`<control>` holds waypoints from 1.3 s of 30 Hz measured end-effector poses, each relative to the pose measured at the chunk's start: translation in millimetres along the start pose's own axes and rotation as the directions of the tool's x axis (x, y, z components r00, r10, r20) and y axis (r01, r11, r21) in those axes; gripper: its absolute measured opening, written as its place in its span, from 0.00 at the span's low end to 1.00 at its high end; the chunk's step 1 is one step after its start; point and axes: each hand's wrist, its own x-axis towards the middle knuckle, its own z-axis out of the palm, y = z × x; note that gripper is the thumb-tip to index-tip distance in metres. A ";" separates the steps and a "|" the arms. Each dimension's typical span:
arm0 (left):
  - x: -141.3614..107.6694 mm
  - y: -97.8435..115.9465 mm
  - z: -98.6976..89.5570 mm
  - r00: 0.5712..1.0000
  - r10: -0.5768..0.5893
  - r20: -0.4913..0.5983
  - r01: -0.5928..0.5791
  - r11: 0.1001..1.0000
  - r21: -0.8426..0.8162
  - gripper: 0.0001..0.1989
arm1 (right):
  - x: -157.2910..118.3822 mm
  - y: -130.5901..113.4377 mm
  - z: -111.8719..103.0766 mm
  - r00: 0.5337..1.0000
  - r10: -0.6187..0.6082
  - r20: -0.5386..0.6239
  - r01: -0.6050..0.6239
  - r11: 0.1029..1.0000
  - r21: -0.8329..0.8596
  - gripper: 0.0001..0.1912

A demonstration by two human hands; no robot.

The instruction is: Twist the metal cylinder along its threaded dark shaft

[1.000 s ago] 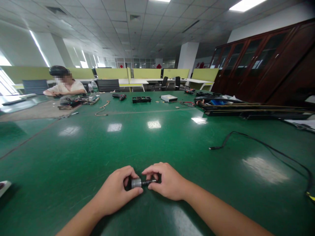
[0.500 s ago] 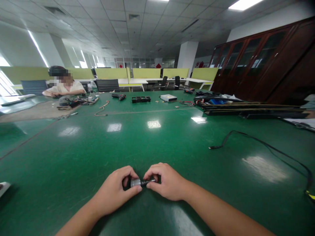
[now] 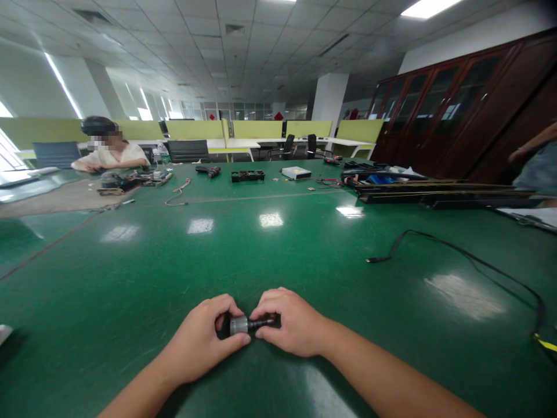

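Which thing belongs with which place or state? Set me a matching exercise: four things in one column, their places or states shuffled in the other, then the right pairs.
Things
1. Left hand
2. Black cable
3. Flat pale box
4. Red-brown cabinets

Places or states
A. Lies curved across the right side of the green table
B. Glass-doored, beyond the table, on the right side of the room
C. Thumb and fingers around the wide silvery end of the metal part
D. Sits towards the far edge of the table

Right pairs: 1-C, 2-A, 3-D, 4-B
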 end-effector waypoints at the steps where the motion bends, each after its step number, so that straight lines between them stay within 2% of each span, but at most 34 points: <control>1: -0.2 0.1 0.0 1.000 0.002 -0.001 -0.002 1.000 0.000 0.11 | -0.1 0.2 0.1 1.000 -0.002 0.001 0.002 1.000 -0.004 0.11; 10: 0.5 3.7 0.0 1.000 0.007 -0.029 -0.007 1.000 -0.009 0.10 | -1.0 2.7 1.4 0.999 -0.039 -0.007 0.039 0.999 -0.016 0.14; 18: 0.8 5.3 -1.9 1.000 -0.008 -0.019 0.008 1.000 -0.018 0.10 | 0.1 6.0 2.3 0.997 -0.070 -0.025 0.070 0.997 -0.023 0.10; 39: 0.0 4.5 -1.8 1.000 0.001 -0.013 -0.001 1.000 -0.018 0.11 | -0.7 5.0 -2.4 0.996 -0.050 -0.077 0.046 0.998 -0.046 0.05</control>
